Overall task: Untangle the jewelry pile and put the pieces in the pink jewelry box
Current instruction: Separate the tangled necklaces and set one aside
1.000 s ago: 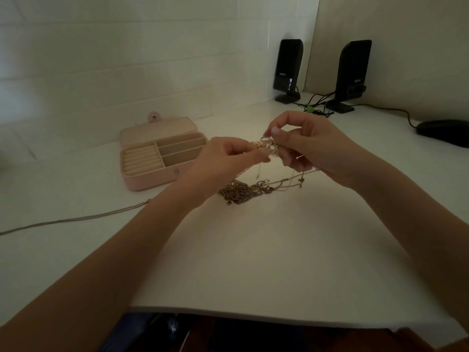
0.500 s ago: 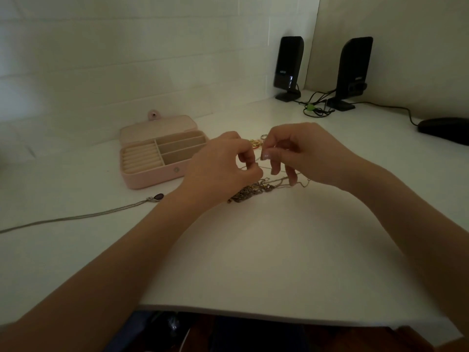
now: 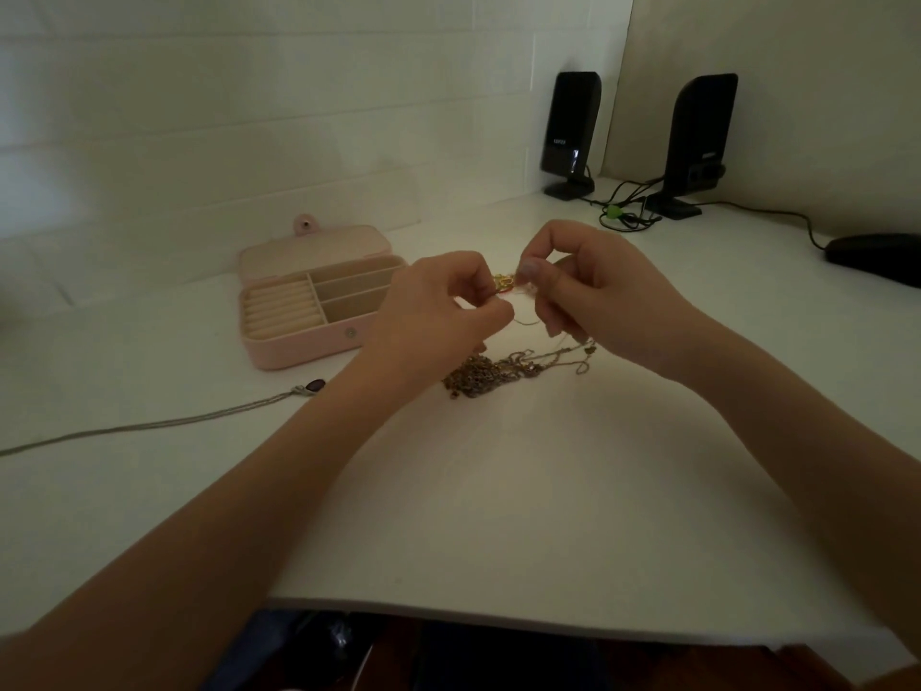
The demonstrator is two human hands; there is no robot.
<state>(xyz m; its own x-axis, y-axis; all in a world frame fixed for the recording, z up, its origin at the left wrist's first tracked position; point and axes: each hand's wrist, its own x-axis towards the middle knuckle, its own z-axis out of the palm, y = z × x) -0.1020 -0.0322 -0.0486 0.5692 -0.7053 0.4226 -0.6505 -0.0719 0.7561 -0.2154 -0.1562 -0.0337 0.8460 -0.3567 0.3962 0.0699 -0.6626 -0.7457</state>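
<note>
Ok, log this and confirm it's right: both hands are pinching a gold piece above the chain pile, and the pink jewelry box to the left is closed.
One detail is wrong: the pink jewelry box is open, lid folded back, its compartments showing in the head view. The rest stands: the left hand and right hand pinch a gold piece above the chain pile.

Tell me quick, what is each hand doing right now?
Left hand: fingers curled, pinching a thin chain by the gold charm.
Right hand: fingers curled, pinching the same gold charm from the other side.
</note>
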